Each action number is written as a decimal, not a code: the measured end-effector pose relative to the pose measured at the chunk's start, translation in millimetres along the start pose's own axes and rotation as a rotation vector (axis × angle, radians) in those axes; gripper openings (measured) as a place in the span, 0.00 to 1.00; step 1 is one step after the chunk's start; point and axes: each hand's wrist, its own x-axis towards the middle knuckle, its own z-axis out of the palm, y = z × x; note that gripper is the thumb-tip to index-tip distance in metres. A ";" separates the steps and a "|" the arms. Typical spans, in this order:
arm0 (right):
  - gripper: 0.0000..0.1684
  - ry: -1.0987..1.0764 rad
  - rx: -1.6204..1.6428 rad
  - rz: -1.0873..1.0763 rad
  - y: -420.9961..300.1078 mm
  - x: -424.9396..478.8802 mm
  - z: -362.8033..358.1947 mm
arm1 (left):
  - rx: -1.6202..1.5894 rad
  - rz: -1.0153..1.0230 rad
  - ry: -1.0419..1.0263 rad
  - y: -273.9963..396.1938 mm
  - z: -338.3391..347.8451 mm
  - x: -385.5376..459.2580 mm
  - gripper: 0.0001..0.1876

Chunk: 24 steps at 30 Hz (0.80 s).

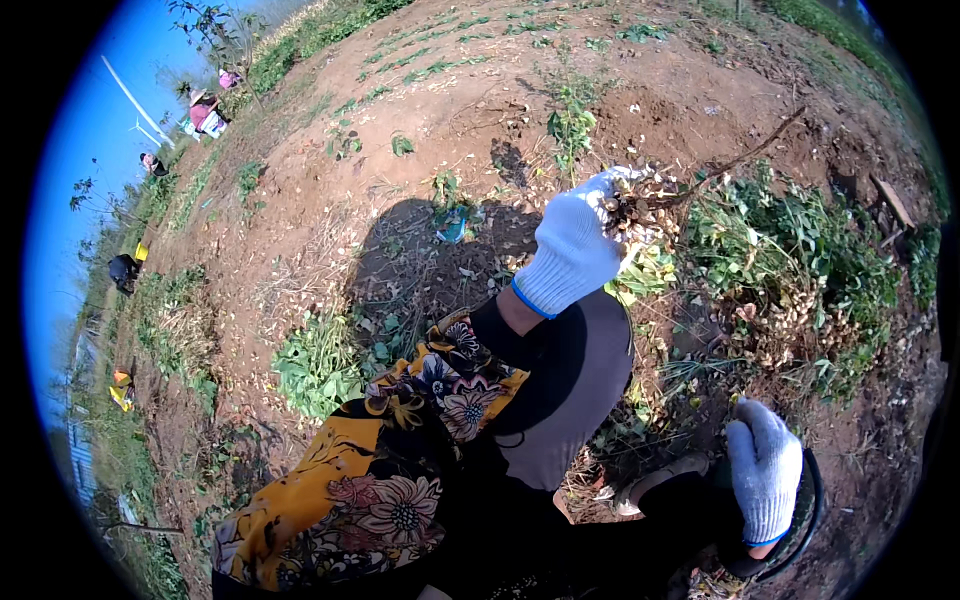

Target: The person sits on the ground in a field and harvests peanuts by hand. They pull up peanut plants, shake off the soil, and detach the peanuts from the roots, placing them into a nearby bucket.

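My left hand (574, 236), in a white knit glove with a blue cuff, is closed on a bunch of peanut pods and roots (649, 206) at the upper middle. A dry stem sticks out from the bunch to the upper right. My right hand (765, 469), gloved too, is at the lower right with its fingers bent; a small pale thing (734, 400) shows at its fingertips, perhaps a peanut pod. Behind that hand is a dark curved rim (814, 510), maybe of a bucket. Pulled peanut plants (795, 255) with pods (814, 315) lie to the right, between the hands.
My bent knee (592, 375) is between the hands, and my shoe (664, 480) is near the right one. More green plants (322, 367) lie on the soil at left. A wooden piece (892, 201) lies at far right. Several people, one in a hat (201, 109), are far off.
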 end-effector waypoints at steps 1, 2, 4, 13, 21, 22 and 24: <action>0.12 -0.004 -0.006 -0.027 -1.2 -3.1 1.3 | 0.091 -0.193 -0.023 4.2 -36.3 -4.5 0.22; 0.12 -0.034 -0.008 -0.023 -0.4 -6.3 2.8 | 0.278 -0.285 -0.062 10.9 -72.1 -8.6 0.22; 0.13 -0.080 0.003 0.002 -0.8 -14.1 5.3 | 0.991 -0.160 -0.001 21.9 -126.1 -30.3 0.23; 0.12 -0.130 0.194 0.260 -6.4 -42.8 22.8 | 1.712 -0.943 -0.168 -30.2 -294.2 -160.1 0.21; 0.13 -0.167 0.027 0.310 7.7 -42.2 28.9 | 1.348 -1.437 -0.066 -100.0 -326.1 -225.0 0.34; 0.13 -0.160 0.020 0.284 8.1 -42.0 28.5 | 1.387 -1.361 -0.024 -101.6 -321.3 -217.1 0.31; 0.12 -0.124 0.001 0.223 7.6 -40.8 28.8 | 1.410 -1.146 -0.065 -101.6 -306.6 -190.5 0.28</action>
